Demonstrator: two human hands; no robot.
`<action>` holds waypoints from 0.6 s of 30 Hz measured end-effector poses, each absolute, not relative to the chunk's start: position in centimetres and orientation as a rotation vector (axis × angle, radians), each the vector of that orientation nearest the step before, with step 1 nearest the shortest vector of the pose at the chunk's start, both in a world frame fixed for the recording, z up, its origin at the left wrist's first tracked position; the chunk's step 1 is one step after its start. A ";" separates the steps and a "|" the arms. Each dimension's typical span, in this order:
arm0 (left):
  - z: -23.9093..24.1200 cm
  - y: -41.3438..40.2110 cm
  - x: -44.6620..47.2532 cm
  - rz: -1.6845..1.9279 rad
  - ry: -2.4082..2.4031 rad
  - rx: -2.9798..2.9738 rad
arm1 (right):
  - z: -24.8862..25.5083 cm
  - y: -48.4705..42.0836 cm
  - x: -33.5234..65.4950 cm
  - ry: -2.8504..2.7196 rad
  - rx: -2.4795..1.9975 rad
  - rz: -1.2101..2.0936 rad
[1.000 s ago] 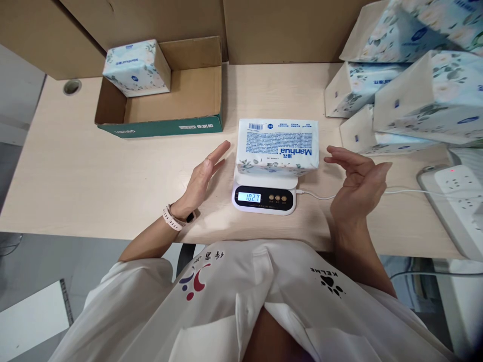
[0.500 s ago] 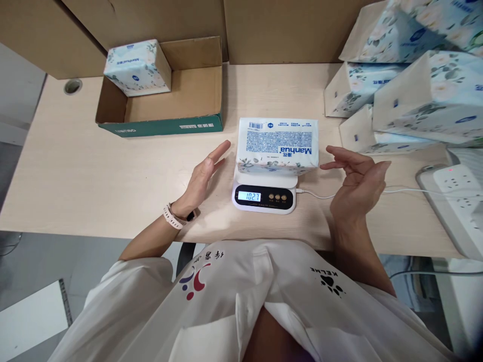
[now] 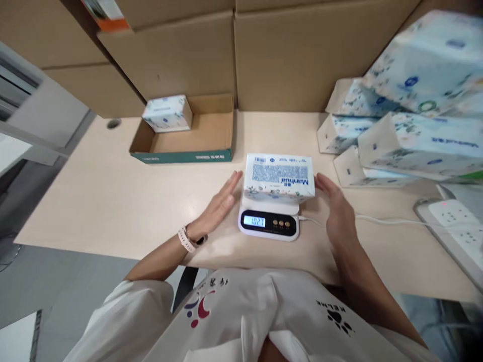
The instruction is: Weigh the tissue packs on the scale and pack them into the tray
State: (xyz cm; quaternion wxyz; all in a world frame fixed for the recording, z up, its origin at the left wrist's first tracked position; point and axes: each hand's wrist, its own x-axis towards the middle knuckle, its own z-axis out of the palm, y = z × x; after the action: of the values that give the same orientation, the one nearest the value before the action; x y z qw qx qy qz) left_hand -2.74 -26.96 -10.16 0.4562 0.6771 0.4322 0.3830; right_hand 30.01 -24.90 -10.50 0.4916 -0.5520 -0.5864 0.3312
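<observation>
A white tissue pack (image 3: 279, 177) printed "Manhua" lies on a small white scale (image 3: 269, 220) whose lit display reads 102.7. My left hand (image 3: 219, 205) is open, fingers stretched flat, its fingertips right beside the pack's left end. My right hand (image 3: 337, 209) is open too, fingers slightly curved at the pack's right end, close to or just touching it. A watch with a pale strap sits on my left wrist.
An open cardboard tray with a green front (image 3: 181, 156) holds one tissue pack (image 3: 168, 113) at the back left. A heap of tissue packs (image 3: 400, 130) fills the right side. A white cable (image 3: 381, 219) runs to a power strip (image 3: 453, 221). Big cartons (image 3: 287, 55) line the back.
The head camera has tipped up and back, so the desk looks smaller. Both hands have closed in on the ends of the tissue pack; the right one moved most.
</observation>
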 end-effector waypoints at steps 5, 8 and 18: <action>-9.4 -27.2 -1.6 0.946 0.935 1.727 | -9.3 -25.1 28.6 -1.832 -1.248 0.767; -7.4 -26.4 -1.7 1.105 0.946 1.724 | -7.2 -23.6 27.2 -1.919 -1.130 0.770; -2.9 -14.2 -10.9 1.412 1.558 1.852 | -1.5 -10.7 14.0 -2.303 -1.057 0.613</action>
State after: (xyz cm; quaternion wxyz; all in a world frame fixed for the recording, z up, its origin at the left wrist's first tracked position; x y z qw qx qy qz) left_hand -10.93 -14.18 -2.94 0.1688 0.6516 0.5480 0.4966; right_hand 13.99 -10.72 -1.47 0.2643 -0.3911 -0.8519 0.2267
